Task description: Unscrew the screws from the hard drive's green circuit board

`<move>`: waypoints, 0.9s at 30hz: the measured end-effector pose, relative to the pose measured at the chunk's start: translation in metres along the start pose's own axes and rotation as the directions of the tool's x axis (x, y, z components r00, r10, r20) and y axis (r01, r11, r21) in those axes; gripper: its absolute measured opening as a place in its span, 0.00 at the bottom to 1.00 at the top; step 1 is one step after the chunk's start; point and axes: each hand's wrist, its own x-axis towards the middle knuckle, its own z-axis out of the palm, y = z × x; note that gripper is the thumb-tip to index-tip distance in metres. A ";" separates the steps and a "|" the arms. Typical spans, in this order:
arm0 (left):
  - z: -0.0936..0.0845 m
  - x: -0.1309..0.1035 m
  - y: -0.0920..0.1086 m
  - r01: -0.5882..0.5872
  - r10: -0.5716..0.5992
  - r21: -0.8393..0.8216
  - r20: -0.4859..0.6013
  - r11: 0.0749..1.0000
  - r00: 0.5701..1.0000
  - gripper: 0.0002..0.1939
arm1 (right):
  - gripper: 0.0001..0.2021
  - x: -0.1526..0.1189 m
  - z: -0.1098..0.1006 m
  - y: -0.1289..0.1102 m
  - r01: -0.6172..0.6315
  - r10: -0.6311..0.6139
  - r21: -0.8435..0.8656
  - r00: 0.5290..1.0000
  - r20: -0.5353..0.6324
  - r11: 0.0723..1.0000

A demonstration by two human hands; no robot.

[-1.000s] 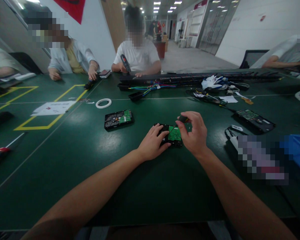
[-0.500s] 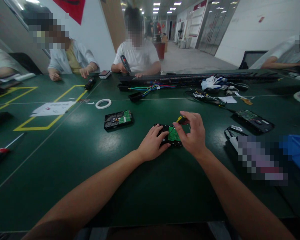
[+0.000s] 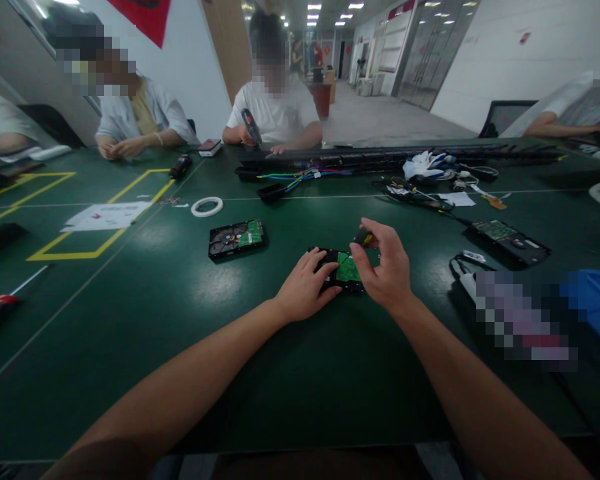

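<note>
A hard drive (image 3: 349, 268) with a green circuit board lies flat on the table in front of me. My left hand (image 3: 307, 283) grips its left part, the fingers across the top and the thumb along the near edge. Between the thumb and fingers of my right hand (image 3: 386, 263) is a small black and yellow screwdriver (image 3: 364, 237). Its thin shaft slants down to the left toward the circuit board. Whether the tip touches a screw is too small to make out. A second hard drive (image 3: 237, 239) rests further left, board side up.
A third hard drive (image 3: 509, 241) lies at the right, near a blue bin (image 3: 597, 303). A white tape ring (image 3: 207, 207), cable bundles (image 3: 305, 177) and white gloves (image 3: 427, 165) lie further back. At far left is a red-black screwdriver (image 3: 3, 308). Several people sit around the table.
The screwdriver handle has turned in my right fingers, showing more black and less yellow. My left hand and the hard drive keep their place. A person at the left has brought both hands together.
</note>
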 end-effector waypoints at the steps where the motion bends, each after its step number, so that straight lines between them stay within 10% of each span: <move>1: 0.000 0.000 0.000 -0.002 0.002 0.004 0.002 1.000 1.000 0.27 | 0.25 0.001 -0.001 0.000 0.007 -0.007 -0.032 1.000 -0.018 0.999; 27: 0.002 0.000 -0.001 0.005 -0.005 0.015 0.009 1.000 1.000 0.27 | 0.24 -0.002 0.001 0.002 0.000 -0.002 0.059 1.000 0.024 0.998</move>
